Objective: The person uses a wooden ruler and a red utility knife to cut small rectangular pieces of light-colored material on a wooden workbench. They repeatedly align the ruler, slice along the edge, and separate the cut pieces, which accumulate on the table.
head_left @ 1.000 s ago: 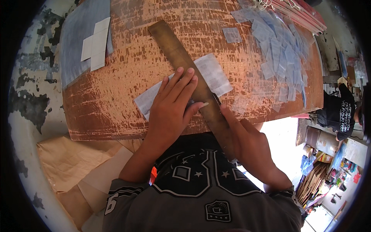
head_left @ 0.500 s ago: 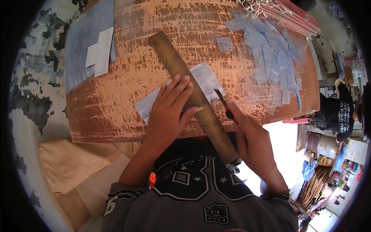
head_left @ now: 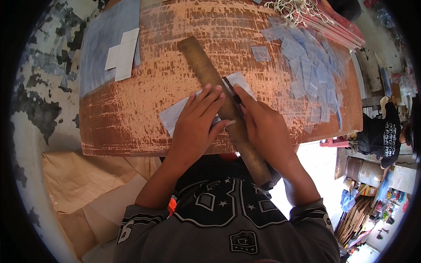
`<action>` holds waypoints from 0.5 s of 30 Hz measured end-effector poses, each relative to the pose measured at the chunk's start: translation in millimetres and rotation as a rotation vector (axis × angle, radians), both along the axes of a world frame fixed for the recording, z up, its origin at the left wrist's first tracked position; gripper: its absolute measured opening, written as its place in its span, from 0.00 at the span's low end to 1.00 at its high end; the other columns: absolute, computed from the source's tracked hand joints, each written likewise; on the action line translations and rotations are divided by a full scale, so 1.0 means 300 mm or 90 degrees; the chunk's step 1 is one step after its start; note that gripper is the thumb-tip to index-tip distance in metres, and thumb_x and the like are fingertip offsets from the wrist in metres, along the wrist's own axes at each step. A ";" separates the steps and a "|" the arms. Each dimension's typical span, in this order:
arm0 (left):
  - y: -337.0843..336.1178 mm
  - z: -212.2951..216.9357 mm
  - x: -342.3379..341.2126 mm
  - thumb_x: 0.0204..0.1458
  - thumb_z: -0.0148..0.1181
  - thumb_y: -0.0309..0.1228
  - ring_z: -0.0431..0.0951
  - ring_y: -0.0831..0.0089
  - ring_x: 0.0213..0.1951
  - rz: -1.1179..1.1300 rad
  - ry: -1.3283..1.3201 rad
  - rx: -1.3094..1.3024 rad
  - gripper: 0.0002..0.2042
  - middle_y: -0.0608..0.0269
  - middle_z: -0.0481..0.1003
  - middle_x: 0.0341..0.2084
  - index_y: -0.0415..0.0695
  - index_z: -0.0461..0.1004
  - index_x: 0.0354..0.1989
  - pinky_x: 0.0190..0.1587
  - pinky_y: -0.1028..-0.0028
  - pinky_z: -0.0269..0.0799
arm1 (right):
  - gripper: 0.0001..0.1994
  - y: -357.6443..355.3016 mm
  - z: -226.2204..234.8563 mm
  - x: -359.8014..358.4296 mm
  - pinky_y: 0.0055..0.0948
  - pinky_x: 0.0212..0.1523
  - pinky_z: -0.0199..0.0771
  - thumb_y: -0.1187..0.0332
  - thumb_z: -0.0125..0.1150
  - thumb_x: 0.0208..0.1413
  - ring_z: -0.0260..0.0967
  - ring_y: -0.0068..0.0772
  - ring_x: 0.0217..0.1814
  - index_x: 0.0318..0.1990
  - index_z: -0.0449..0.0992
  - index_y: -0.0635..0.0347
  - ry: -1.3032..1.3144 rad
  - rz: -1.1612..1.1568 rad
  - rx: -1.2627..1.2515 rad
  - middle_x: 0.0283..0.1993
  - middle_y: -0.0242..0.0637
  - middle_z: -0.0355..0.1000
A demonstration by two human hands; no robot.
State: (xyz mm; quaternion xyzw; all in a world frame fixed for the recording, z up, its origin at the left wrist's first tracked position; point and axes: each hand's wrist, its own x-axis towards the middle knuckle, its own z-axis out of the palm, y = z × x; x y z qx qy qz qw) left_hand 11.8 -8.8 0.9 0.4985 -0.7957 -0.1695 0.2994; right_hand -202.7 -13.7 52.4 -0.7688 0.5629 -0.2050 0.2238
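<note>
A long brass-coloured metal ruler (head_left: 202,62) lies slantwise across a strip of translucent whitish sheet (head_left: 173,112), its near end overhanging the table edge by my shirt. With fingers stretched out flat, my left hand (head_left: 195,118) presses on the ruler and the sheet's left part. My right hand (head_left: 268,127) is closed around a dark, slim cutter knife (head_left: 230,86), held along the ruler's right edge. The knife's tip rests at the sheet's far part; its handle is mostly hidden in my fingers.
The worn wooden table (head_left: 149,118) carries a pile of cut translucent pieces (head_left: 313,65) at right and one loose square (head_left: 261,53). A bluish sheet stack (head_left: 94,57) with white card pieces (head_left: 123,55) lies at left. Red rods with pale cords (head_left: 322,22) are far right. A person (head_left: 381,133) is beyond.
My right hand has moved left and away from me, bringing the knife against the ruler's right edge over the sheet. My left hand keeps its place on the ruler; the view has shifted slightly.
</note>
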 end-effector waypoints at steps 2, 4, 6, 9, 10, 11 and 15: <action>0.000 0.000 0.000 0.60 0.76 0.40 0.67 0.51 0.80 0.000 -0.001 0.001 0.32 0.56 0.73 0.76 0.43 0.77 0.72 0.81 0.46 0.60 | 0.30 0.011 0.022 0.009 0.53 0.44 0.82 0.77 0.59 0.71 0.84 0.61 0.43 0.79 0.72 0.51 0.032 0.004 0.013 0.44 0.56 0.82; -0.001 -0.001 0.000 0.60 0.76 0.41 0.67 0.51 0.80 0.000 0.000 -0.001 0.32 0.56 0.73 0.76 0.43 0.77 0.72 0.81 0.45 0.60 | 0.29 0.013 0.039 0.016 0.54 0.43 0.81 0.76 0.59 0.71 0.83 0.61 0.42 0.79 0.71 0.50 0.043 0.004 0.020 0.41 0.55 0.81; 0.000 -0.002 -0.001 0.60 0.76 0.41 0.67 0.51 0.79 -0.002 0.002 -0.002 0.32 0.56 0.73 0.76 0.43 0.77 0.72 0.81 0.45 0.60 | 0.30 0.013 0.037 0.017 0.54 0.42 0.80 0.76 0.59 0.72 0.82 0.61 0.41 0.80 0.71 0.48 0.040 0.004 0.018 0.40 0.55 0.80; -0.002 0.000 -0.001 0.59 0.76 0.41 0.68 0.50 0.79 0.001 -0.008 -0.012 0.32 0.56 0.73 0.76 0.43 0.77 0.72 0.80 0.45 0.61 | 0.31 0.013 0.020 0.012 0.54 0.41 0.80 0.76 0.59 0.71 0.82 0.61 0.40 0.81 0.70 0.46 0.032 0.007 0.004 0.39 0.54 0.80; -0.002 -0.001 -0.001 0.59 0.76 0.41 0.68 0.50 0.79 0.001 -0.006 -0.011 0.32 0.56 0.73 0.75 0.43 0.77 0.71 0.80 0.45 0.61 | 0.31 0.017 0.023 0.012 0.54 0.41 0.80 0.76 0.59 0.71 0.82 0.61 0.40 0.81 0.69 0.46 0.040 0.008 0.002 0.39 0.54 0.80; -0.002 -0.001 -0.001 0.59 0.76 0.40 0.68 0.50 0.79 0.003 -0.005 -0.012 0.32 0.56 0.73 0.75 0.43 0.78 0.71 0.80 0.45 0.61 | 0.32 0.017 0.026 0.014 0.54 0.40 0.80 0.76 0.59 0.71 0.82 0.61 0.40 0.81 0.69 0.46 0.047 0.012 -0.001 0.39 0.54 0.79; -0.002 0.003 -0.005 0.59 0.76 0.39 0.69 0.50 0.78 0.006 0.010 -0.008 0.31 0.57 0.74 0.75 0.43 0.78 0.71 0.80 0.46 0.61 | 0.34 0.064 0.042 -0.006 0.51 0.37 0.82 0.71 0.64 0.68 0.83 0.58 0.37 0.82 0.67 0.49 0.082 0.011 0.022 0.40 0.52 0.80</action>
